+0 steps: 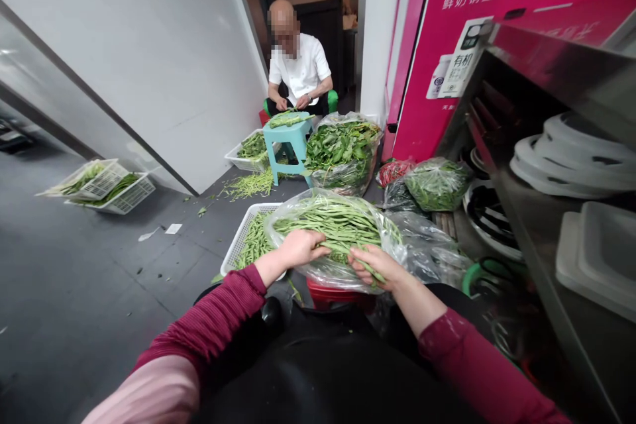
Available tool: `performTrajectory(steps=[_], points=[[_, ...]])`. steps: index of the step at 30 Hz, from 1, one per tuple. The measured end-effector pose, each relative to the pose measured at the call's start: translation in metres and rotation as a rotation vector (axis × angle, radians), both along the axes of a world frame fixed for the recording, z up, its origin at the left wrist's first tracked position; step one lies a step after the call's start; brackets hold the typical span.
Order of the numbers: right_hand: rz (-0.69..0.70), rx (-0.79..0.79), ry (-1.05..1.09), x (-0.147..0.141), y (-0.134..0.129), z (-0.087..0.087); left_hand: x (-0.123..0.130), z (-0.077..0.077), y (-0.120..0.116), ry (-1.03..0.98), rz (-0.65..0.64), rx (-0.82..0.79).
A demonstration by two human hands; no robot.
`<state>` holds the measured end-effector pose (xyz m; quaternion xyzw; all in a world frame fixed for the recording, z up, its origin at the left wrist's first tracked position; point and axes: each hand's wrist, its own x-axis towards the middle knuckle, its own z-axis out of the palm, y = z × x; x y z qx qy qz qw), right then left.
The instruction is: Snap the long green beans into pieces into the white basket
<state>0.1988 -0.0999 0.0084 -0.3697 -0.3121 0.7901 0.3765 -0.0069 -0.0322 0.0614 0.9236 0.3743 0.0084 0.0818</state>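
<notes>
A clear plastic bag full of long green beans rests on a red stool in front of me. My right hand is closed round a small bunch of beans, whose ends stick out below the fingers. Thumb and fingers of my left hand are pinched on the other end of these beans, over the bag's near side. Just left of the bag, a white basket contains short pieces of green bean.
Across from me a seated person handles greens over a light blue stool. Beside it stands a bag of leafy greens. More white baskets lie at left. A metal shelf with white plastic containers borders my right.
</notes>
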Motion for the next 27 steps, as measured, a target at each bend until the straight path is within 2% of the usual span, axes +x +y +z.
performTrajectory(steps=[3, 8, 11, 12, 13, 14, 18, 20, 23, 27], points=[[-0.255, -0.081, -0.019, -0.003, 0.006, -0.004, -0.005, 0.004, -0.004, -0.030, 0.069, -0.036], [-0.519, -0.158, 0.003, -0.008, 0.017, -0.015, 0.009, 0.010, -0.041, 0.037, 0.004, 0.000], [-0.735, -0.159, -0.030, -0.001, 0.025, -0.020, 0.018, 0.017, -0.062, 0.041, -0.073, 0.013], [-0.748, -0.154, -0.036, 0.001, 0.027, -0.020, 0.019, 0.019, -0.064, 0.026, -0.095, 0.003], [-0.697, -0.147, -0.031, 0.003, 0.027, -0.019, 0.020, 0.021, -0.064, 0.005, -0.099, -0.014], [-0.581, -0.135, -0.018, 0.004, 0.026, -0.018, 0.021, 0.023, -0.061, -0.023, -0.085, -0.041], [0.067, -0.108, 0.053, -0.002, 0.010, -0.009, 0.022, 0.021, -0.032, -0.126, -0.019, -0.260], [0.225, -0.113, 0.079, -0.005, 0.002, -0.005, 0.021, 0.017, -0.016, -0.167, -0.025, -0.347], [0.233, -0.151, 0.108, -0.005, -0.001, -0.004, 0.015, 0.009, 0.000, -0.219, 0.001, -0.373], [0.025, -0.166, 0.050, -0.005, 0.005, -0.007, 0.003, 0.005, 0.008, -0.233, 0.049, -0.432]])
